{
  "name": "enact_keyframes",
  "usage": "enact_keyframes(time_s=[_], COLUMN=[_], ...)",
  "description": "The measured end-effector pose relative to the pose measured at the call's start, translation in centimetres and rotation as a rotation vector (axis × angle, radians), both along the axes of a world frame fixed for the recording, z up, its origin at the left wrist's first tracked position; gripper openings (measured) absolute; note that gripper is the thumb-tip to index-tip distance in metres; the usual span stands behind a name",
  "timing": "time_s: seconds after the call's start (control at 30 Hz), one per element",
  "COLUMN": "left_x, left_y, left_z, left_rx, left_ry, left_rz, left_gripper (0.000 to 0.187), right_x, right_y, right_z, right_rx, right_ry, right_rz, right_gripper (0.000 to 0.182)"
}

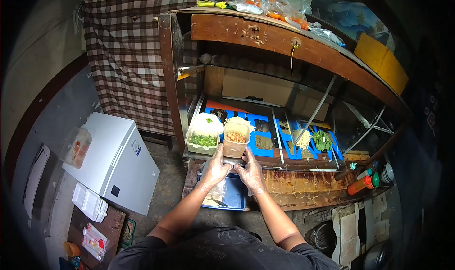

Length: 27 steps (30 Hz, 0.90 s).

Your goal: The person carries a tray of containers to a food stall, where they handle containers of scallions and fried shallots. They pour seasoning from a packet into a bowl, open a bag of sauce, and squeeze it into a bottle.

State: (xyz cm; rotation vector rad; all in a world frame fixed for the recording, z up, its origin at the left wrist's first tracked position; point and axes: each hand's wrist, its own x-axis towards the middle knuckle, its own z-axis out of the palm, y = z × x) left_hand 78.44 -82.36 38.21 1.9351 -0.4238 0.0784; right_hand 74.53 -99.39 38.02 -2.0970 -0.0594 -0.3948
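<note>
Left hand (214, 169) and right hand (251, 172), clear-gloved, closed on a plastic tub (234, 150) of brown bits (235, 137), centre frame, chopped-greens container (202, 149) just left, blue tray (235, 192) below.

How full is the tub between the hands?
Part full: the tub has reddish-brown bits inside, with bare inner wall showing above them. Cannot tell how deep they go.

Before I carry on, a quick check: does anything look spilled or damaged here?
Yes. The wooden ledge below the display case looks worn, its reddish finish patchy, and small pale scraps lie on it; they look like dropped food but are too small to identify. The tub shows no visible damage.
</note>
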Motion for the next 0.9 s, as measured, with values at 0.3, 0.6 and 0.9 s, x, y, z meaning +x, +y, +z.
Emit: enact_keyframes(time_s=[0.3,0.6,0.9], left_x=[0.0,-0.3,-0.3], left_y=[-0.1,0.0,0.4], left_z=[0.1,0.7,1.7], left_rx=[0.054,0.191,0.144], left_ry=[-0.006,-0.012,0.034], left_rz=[0.014,0.020,-0.037], left_gripper=[0.087,0.093,0.091], right_x=[0.5,0.4,0.2], right_y=[-0.4,-0.5,-0.3], right_z=[-1.1,-0.5,0.7], right_rx=[0.001,-0.030,-0.042], right_ry=[-0.011,0.026,0.095], right_rz=[-0.011,-0.026,-0.028], right_gripper=[0.079,0.078,0.081])
